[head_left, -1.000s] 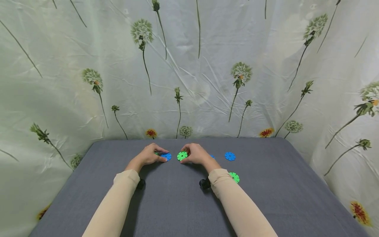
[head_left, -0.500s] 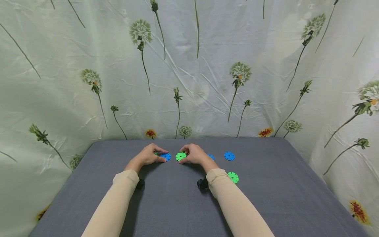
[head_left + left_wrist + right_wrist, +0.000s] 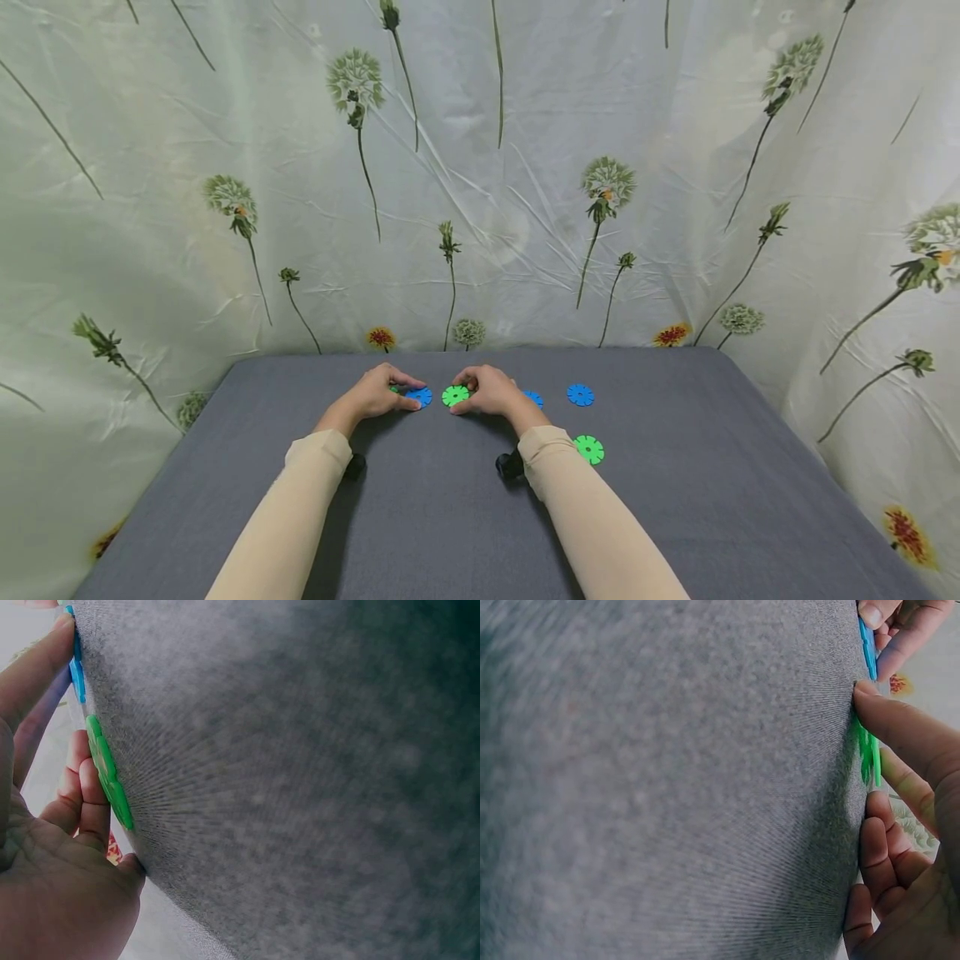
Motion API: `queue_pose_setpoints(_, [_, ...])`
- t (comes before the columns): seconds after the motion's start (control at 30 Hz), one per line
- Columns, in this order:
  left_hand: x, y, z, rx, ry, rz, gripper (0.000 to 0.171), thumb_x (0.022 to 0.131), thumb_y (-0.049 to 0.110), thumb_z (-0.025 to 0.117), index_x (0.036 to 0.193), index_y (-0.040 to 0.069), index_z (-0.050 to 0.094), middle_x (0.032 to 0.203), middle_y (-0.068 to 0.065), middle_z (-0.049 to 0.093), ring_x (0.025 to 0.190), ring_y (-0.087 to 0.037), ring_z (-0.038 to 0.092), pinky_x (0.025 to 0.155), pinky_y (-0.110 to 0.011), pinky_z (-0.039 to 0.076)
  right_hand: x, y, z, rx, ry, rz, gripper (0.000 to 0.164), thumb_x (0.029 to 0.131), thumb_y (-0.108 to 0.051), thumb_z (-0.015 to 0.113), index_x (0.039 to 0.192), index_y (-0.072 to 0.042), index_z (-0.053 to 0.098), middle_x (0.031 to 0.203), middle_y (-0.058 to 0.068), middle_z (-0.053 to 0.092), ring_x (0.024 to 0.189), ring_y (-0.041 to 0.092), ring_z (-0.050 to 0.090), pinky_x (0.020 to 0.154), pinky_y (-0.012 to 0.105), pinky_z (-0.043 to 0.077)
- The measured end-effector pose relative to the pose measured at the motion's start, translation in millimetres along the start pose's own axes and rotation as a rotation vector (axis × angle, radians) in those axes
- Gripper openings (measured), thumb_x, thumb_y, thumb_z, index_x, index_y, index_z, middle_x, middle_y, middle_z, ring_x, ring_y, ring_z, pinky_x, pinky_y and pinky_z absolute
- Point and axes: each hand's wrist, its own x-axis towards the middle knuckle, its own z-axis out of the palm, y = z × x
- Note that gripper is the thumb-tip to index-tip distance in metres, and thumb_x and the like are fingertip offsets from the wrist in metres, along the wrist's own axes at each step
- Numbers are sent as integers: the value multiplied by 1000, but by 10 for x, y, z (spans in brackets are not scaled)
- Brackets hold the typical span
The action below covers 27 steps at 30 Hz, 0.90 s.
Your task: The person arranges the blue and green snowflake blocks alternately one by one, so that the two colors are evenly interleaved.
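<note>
Left hand [image 3: 372, 392] pinches blue disc [image 3: 422, 397] by its rim; right hand [image 3: 491, 390] pinches green disc [image 3: 454, 396], at blue disc's 3 o'clock, likewise, probably keeping facing edges free; loose disc [image 3: 589, 450] lies at right hand's 4 o'clock

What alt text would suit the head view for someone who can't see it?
The left hand pinches a blue notched disc, the right hand a green notched disc, edges not touching. More blue discs and green discs lie on the gray table, before a dandelion-print curtain.
</note>
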Motion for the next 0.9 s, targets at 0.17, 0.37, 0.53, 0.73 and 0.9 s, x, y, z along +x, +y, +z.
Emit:
queue_pose_setpoints(0.17, [4, 5, 0, -1, -4, -2, 37, 92, 23, 88, 128, 17, 82, 144, -16, 69, 139, -44, 57, 116, -65, 45, 24, 11, 24, 6, -7, 22, 42, 91, -31, 89, 129, -20, 76, 116, 5, 69, 100, 20, 60, 92, 44, 40])
queue_pose_setpoints(0.37, [3, 18, -3, -1, -7, 3, 36, 92, 23, 88, 128, 17, 82, 144, -17, 69, 139, -44, 58, 114, -62, 49, 39, 22, 38, -6, 7, 23, 43, 90, -33, 90, 129, -21, 76, 112, 3, 68, 96, 18, 58, 86, 41, 37])
queue_pose_setpoints(0.53, [-9, 41, -4, -6, -23, 30, 38, 92, 23, 88, 127, 14, 82, 141, -17, 72, 140, -46, 58, 114, -62, 49, 16, 35, 44, 0, 15, 22, 43, 89, -33, 90, 129, -21, 76, 109, 3, 67, 93, 18, 56, 87, 43, 35])
queue_pose_setpoints(0.73, [6, 30, 0, 13, -21, 22, 37, 90, 24, 89, 126, 15, 83, 139, -15, 73, 140, -47, 58, 113, -61, 51, 18, 50, 50, 5, 13, 17, 44, 90, -32, 90, 130, -21, 76, 108, 2, 66, 92, 17, 55, 87, 42, 35])
queue_pose_setpoints(0.9, [27, 48, -8, 39, -12, 4, 36, 91, 25, 89, 125, 17, 83, 141, -13, 72, 139, -46, 59, 114, -60, 51, 24, 24, 22, 2, -1, 14, 46, 90, -32, 90, 132, -22, 75, 106, 2, 65, 91, 17, 54, 85, 41, 33])
